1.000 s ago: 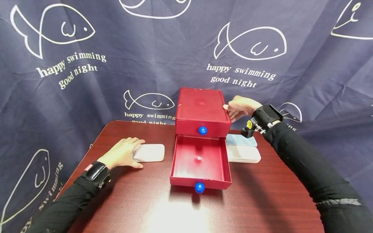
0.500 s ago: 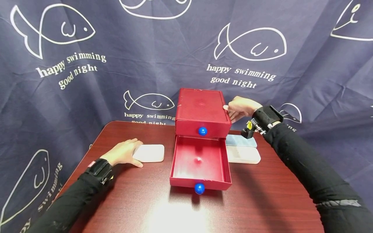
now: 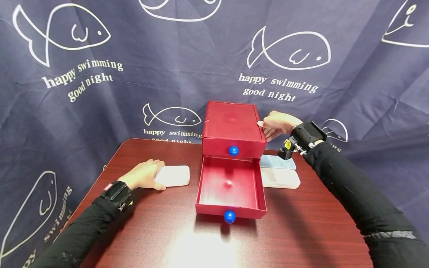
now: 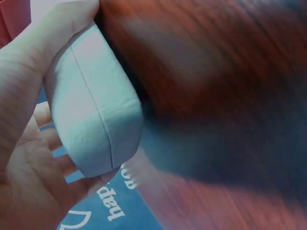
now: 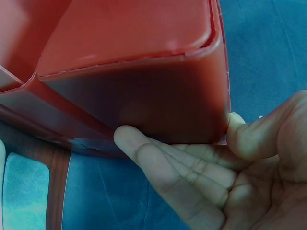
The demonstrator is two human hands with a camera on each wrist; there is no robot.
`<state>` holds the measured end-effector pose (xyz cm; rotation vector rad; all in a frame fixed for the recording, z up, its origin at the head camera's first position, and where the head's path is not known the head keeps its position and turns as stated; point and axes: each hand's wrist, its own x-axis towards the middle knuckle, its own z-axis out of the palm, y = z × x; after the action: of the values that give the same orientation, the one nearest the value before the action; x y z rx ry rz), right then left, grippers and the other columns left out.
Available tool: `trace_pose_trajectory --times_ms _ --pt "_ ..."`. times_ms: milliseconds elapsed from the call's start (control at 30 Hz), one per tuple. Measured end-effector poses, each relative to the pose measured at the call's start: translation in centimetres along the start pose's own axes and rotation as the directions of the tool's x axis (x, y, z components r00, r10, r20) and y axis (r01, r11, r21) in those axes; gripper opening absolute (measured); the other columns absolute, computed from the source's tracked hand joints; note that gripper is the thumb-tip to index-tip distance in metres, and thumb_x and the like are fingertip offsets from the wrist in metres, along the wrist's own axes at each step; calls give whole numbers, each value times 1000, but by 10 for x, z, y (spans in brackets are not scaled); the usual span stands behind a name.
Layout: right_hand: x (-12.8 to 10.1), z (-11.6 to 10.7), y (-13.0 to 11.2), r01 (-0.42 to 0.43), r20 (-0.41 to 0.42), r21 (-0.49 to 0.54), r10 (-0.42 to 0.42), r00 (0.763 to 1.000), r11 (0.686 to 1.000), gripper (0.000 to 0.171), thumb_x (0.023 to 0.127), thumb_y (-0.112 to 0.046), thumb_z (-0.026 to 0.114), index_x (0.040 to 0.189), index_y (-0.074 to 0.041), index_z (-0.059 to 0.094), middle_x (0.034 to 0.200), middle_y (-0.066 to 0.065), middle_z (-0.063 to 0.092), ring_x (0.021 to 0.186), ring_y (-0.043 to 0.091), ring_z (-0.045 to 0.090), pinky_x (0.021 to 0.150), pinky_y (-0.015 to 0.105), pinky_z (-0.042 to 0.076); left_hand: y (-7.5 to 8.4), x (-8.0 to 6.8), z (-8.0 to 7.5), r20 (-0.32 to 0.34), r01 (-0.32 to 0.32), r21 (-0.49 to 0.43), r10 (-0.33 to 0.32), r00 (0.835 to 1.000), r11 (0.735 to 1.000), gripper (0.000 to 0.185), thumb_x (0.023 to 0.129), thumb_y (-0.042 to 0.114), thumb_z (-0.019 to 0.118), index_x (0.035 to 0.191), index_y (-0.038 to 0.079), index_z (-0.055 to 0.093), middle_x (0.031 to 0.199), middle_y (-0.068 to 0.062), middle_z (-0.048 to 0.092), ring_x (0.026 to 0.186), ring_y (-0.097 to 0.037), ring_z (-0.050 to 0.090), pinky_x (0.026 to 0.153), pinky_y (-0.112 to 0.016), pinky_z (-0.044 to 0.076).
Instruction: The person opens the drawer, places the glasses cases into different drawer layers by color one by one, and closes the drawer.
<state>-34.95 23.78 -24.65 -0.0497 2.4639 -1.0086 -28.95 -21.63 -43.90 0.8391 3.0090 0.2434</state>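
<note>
A red two-drawer box (image 3: 232, 124) stands mid-table. Its lower drawer (image 3: 229, 184) is pulled out and holds nothing; the upper one, with a blue knob (image 3: 233, 150), is closed. My right hand (image 3: 276, 124) rests on the box's right side. In the right wrist view its straight fingers (image 5: 163, 163) lie along the red wall (image 5: 144, 86) with the thumb at the top corner. My left hand (image 3: 144, 178) grips the left end of a white case (image 3: 174, 175) on the table. The left wrist view shows the fingers and thumb (image 4: 24, 158) wrapped round that case (image 4: 91, 115).
Right of the box lie a light blue case (image 3: 279, 162) and, in front of it, another white case (image 3: 281, 178). The dark red table (image 3: 301, 230) ends at a blue fish-print curtain (image 3: 100, 104) behind. A blue knob (image 3: 229, 216) juts from the open drawer's front.
My left hand has drawn back off the top of the white case and closed round its left end, with the wrist turned. The right hand and box have stayed put.
</note>
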Motion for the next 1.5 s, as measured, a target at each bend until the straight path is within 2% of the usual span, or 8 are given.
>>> trace_pose_trajectory --times_ms 233,433,533,633,800,967,1200,1500 --pt "0 -1 1 1 -4 -11 -1 1000 1000 40 105 -20 46 116 15 62 78 5 72 71 16 69 77 36 64 4 4 -3 29 3 52 -4 1000 999 66 58 40 92 106 8 58 92 -5 69 90 -31 60 73 -45 52" --pt "-1 1 -1 5 -9 6 -5 1000 1000 40 105 -20 47 115 16 62 78 6 72 71 17 71 77 36 64 9 3 -1 22 -6 112 3 1000 994 79 56 40 89 119 4 59 105 -11 71 103 -37 63 81 -51 55" --pt "-2 2 -1 9 -13 9 -9 1000 1000 41 105 -20 47 116 17 62 78 7 73 71 17 71 77 37 64 11 3 -3 18 1 129 -3 1000 992 82 55 42 89 121 4 58 103 -11 70 96 -32 65 75 -48 56" --pt "-2 1 -1 14 -17 9 -13 1000 1000 40 105 -20 47 114 16 63 77 7 72 71 17 71 78 37 64 14 3 -7 15 5 137 -7 1000 991 79 54 43 89 117 6 58 95 -8 69 83 -26 65 66 -44 54" --pt "-2 1 0 11 -21 7 -11 1000 1000 39 105 -20 46 112 15 63 77 6 71 70 16 70 77 37 64 20 2 -11 1 16 150 -16 1000 988 77 53 44 89 113 6 59 91 -7 67 72 -26 65 64 -44 53" --pt "-1 1 1 9 -16 14 -9 1000 1000 37 105 -19 46 106 12 65 76 6 71 70 17 70 77 37 64 26 -2 -15 -11 21 144 -19 1000 989 73 57 45 86 113 6 59 92 -9 67 68 -27 63 62 -44 53" --pt "0 3 1 1 -15 18 -1 1000 1000 35 105 -19 46 107 12 63 76 7 70 69 17 70 76 36 64 32 -11 -25 -98 11 80 -3 995 997 62 63 46 84 104 9 56 85 -2 62 63 -21 58 57 -39 49" --pt "-1 1 0 11 -10 20 -11 1000 1000 34 105 -18 46 102 10 64 76 7 70 69 16 69 76 36 64 41 -27 -65 -223 -25 3 25 975 1000 52 68 45 85 98 17 54 76 6 58 61 -12 53 57 -31 46"
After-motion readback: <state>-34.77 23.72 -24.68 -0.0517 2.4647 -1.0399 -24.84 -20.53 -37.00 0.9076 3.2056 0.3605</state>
